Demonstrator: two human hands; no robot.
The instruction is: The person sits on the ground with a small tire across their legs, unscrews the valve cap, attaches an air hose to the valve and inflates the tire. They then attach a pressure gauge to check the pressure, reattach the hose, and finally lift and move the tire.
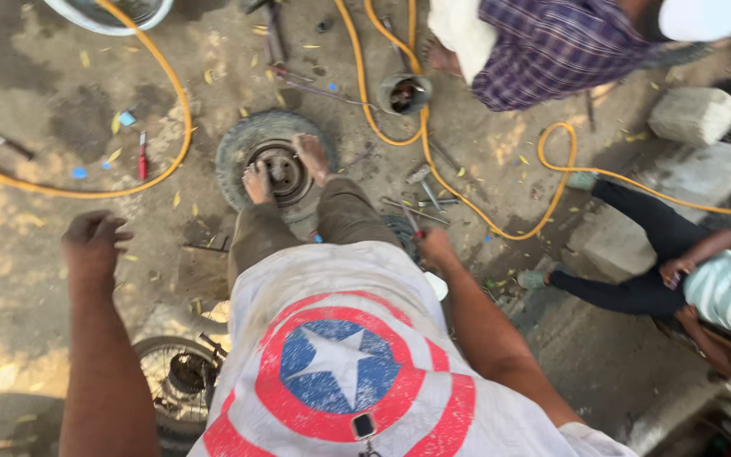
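Note:
I stand barefoot on a small black tyre with a metal rim (239, 152), both feet on it. My left hand (93, 241) hangs out to the left over the dirt ground, fingers curled loosely and apart, holding nothing. My right hand (436, 248) hangs low beside my right leg, above some metal tools (416, 207) on the ground; whether it grips anything cannot be told. My white shirt with a red and blue round star print fills the lower middle.
An orange hose (181, 118) snakes across the ground. A red-handled screwdriver (142, 157) lies left of the tyre. A spoked wheel (178, 381) lies at lower left. One person bends at the top right, another sits at the right by concrete blocks (692, 114).

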